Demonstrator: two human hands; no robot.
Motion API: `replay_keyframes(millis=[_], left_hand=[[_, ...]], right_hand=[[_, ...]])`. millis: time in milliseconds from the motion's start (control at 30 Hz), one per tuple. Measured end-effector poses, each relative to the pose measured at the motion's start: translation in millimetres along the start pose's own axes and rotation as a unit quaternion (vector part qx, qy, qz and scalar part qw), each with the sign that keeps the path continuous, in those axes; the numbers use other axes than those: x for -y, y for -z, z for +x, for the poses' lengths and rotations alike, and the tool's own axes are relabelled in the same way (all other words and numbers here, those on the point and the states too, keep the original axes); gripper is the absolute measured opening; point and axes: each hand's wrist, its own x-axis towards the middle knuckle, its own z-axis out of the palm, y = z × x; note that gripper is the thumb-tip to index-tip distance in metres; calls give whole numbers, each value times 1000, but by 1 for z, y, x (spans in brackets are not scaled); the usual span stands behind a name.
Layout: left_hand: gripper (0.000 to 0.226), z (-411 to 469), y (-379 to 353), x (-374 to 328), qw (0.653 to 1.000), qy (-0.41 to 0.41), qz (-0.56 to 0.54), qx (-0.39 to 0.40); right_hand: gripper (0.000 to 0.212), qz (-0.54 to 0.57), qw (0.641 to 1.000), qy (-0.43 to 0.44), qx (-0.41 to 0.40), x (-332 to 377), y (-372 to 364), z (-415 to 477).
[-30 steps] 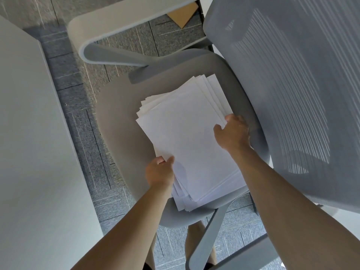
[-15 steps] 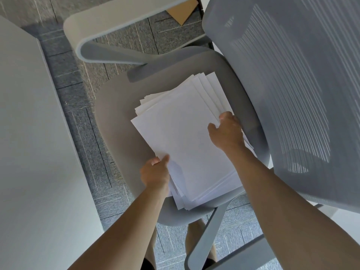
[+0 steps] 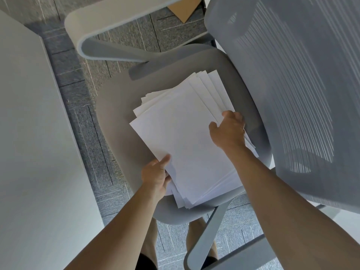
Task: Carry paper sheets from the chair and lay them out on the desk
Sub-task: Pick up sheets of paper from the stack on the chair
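Paper stack [image 3: 187,145] lies fanned on chair [image 3: 115,121] seat, left hand [image 3: 155,176] pinching its near-left corner, right hand [image 3: 228,131] fingers curled on right edge, desk [image 3: 29,133] at left.

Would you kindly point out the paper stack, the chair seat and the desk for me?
paper stack [image 3: 183,145], head view, middle of the top sheet.
chair seat [image 3: 115,121], head view, bare left part.
desk [image 3: 29,152], head view, bare top surface.

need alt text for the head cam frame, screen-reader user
Seen from above, two bare hands grip a fanned stack of white paper sheets on a grey chair seat: the left hand pinches its near-left edge, the right hand its right edge. A white desk fills the left side; the mesh backrest the right.
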Motion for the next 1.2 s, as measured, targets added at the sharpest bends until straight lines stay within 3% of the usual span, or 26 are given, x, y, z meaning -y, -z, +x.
replay_keyframes(millis=[67, 267, 567, 633, 733, 833, 900, 967, 1033, 1100, 1200], left_hand=[[17, -5, 1, -3, 999, 22, -15, 40], [11, -5, 2, -7, 999, 7, -10, 46], [52, 1, -2, -1, 998, -42, 41, -1], [46, 4, -3, 1, 998, -46, 50, -16], [29, 8, -4, 4, 995, -63, 64, -40], [28, 11, -6, 7, 992, -85, 73, -60], [32, 13, -6, 8, 990, -94, 84, -67], [43, 12, -6, 8, 988, -98, 96, -65], [65, 8, -8, 6, 987, -102, 106, -63], [94, 3, -8, 3, 988, -105, 105, -49], [82, -3, -9, 0, 987, -109, 113, -34]], right_hand=[[51, -9, 1000, -3, -7, -1, -1, 1], [48, -11, 1000, 1, -18, -2, -2, 2], [34, 15, 996, 39, -73, -4, 3, -4], [35, 23, 996, 44, -71, -3, 5, -6], [35, -76, 988, 99, -94, 1, 8, -10], [32, -162, 961, 187, -127, 9, 10, -16], [33, -106, 973, 185, -85, 15, 11, -20], [42, -43, 992, 120, -3, 19, 13, -19], [52, -19, 995, 74, 61, 17, 17, -13], [46, -23, 993, 74, 92, 12, 20, -8], [34, 2, 990, 87, 115, 7, 27, -7]])
